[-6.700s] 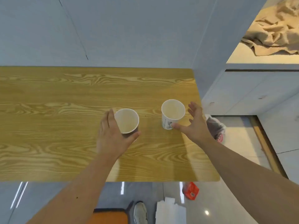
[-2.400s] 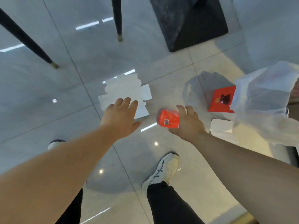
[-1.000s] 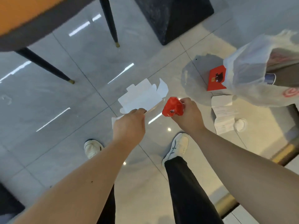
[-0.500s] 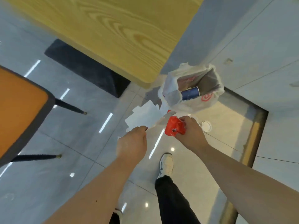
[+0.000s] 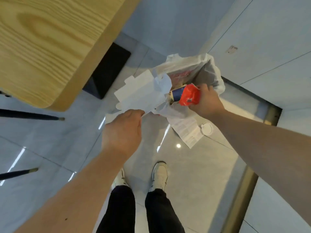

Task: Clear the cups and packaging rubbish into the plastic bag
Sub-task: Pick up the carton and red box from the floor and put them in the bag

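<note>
A white plastic bag (image 5: 188, 68) with red print stands open on the floor, and a blue-and-white cup (image 5: 175, 94) lies inside it. My right hand (image 5: 207, 102) is shut on a crumpled red packet (image 5: 189, 96), held right over the bag's mouth. My left hand (image 5: 123, 132) pinches the near edge of a flattened white cardboard box (image 5: 138, 91), whose far end touches the bag's left rim.
A white paper receipt (image 5: 186, 130) and a small round white lid (image 5: 206, 129) lie on the tiles beside the bag. The wooden table (image 5: 47, 39) fills the upper left, with dark chair legs (image 5: 33, 116) below it. My two shoes (image 5: 159, 175) stand just behind.
Both hands have carried their rubbish forward to the bag. The red packet now hangs over the opening, and the white cardboard has reached the bag's left rim.
</note>
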